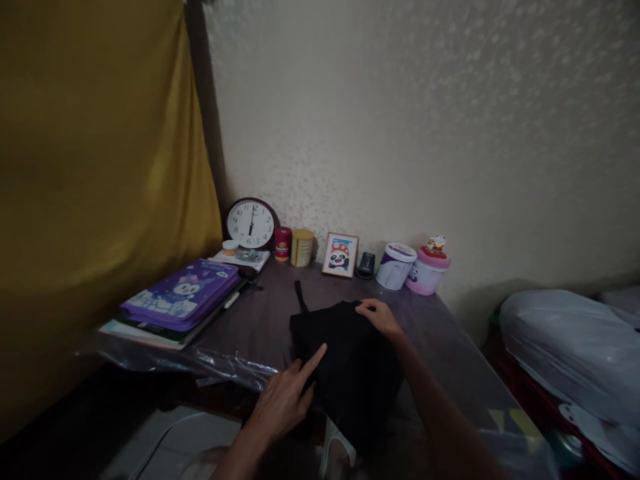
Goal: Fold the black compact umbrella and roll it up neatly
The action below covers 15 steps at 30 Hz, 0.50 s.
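A black garment [350,360] with a thin strap lies spread on the dark table [270,320], which is covered with clear plastic. My left hand [287,397] rests at the garment's near left edge, index finger stretched out onto the cloth and the other fingers curled under. My right hand [381,315] lies on the garment's far edge, its fingers bent and pressing on the fabric there. Whether either hand pinches the cloth is not visible.
At the table's left a purple cartoon case [183,293] sits on stacked books. Along the wall stand a round clock [251,223], a red tin [283,243], a gold tin [302,247], a framed panda picture [341,255], a white tub [395,265] and a pink jar [428,268]. A yellow curtain [95,167] hangs left; plastic-covered bedding [570,347] lies right.
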Each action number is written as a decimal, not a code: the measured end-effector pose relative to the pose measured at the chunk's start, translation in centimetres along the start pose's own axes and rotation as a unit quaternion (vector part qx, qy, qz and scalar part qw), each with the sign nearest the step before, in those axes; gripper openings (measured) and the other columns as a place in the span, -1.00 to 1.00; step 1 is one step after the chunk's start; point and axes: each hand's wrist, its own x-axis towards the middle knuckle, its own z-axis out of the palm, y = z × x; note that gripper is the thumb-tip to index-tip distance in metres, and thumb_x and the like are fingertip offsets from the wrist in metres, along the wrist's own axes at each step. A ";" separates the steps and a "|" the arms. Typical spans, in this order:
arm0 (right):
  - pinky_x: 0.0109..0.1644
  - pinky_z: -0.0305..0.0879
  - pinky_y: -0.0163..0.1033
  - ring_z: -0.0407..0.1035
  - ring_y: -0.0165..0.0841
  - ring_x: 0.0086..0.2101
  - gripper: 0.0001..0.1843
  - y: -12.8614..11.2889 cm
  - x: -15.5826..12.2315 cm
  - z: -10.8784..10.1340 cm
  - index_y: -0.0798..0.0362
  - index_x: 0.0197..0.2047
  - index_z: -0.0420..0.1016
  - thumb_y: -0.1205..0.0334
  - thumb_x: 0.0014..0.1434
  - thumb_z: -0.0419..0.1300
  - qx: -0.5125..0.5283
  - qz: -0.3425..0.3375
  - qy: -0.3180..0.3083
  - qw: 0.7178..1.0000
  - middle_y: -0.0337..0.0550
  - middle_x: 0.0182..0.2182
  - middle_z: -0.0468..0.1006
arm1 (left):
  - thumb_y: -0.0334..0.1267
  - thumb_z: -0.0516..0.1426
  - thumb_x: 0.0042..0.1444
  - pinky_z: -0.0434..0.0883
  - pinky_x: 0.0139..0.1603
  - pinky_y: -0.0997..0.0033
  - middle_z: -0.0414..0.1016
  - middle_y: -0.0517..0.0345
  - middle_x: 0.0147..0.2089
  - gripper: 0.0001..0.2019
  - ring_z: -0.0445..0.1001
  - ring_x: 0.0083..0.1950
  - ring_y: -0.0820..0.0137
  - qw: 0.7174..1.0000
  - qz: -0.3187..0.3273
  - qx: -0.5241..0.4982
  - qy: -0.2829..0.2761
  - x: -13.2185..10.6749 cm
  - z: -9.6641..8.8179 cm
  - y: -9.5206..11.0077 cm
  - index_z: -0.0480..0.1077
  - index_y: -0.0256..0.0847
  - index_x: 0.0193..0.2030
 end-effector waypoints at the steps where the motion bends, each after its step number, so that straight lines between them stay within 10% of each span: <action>1: -0.08 0.24 -0.17 0.39 -0.27 -0.21 -0.82 0.0 0.0 0.0 0.03 -0.53 0.47 0.12 -0.06 0.13 -0.008 0.000 0.001 1.000 -0.14 -0.27 0.53 | -0.28 -0.08 0.14 0.27 -0.12 0.41 0.36 0.13 -0.09 -0.39 0.40 -0.11 0.35 1.000 -0.003 0.005 0.000 0.0 0.1 -0.1 -0.27 0.15 0.27; 11: -0.25 0.25 -0.19 0.40 -0.24 -0.31 -0.68 -1.2 -0.6 0.2 -0.02 -0.39 0.39 -0.09 -0.10 0.15 -0.094 0.026 0.008 0.995 -0.17 -0.37 0.52 | -0.28 -0.06 0.11 0.25 -0.05 0.35 0.34 0.10 0.02 -0.38 0.37 -0.03 0.31 1.000 -0.006 -0.021 0.011 0.2 0.9 -0.6 -0.23 0.09 0.28; 15: -0.32 0.23 -0.23 0.39 -0.27 -0.36 -0.86 -1.0 -0.4 -0.4 -0.03 -0.41 0.36 0.12 -0.07 0.15 -0.117 0.065 0.026 0.991 -0.21 -0.44 0.49 | -0.29 -0.05 0.10 0.27 -0.06 0.37 0.37 0.14 -0.01 -0.38 0.39 -0.06 0.34 0.999 0.004 -0.032 0.020 0.0 0.8 -0.5 -0.20 0.11 0.28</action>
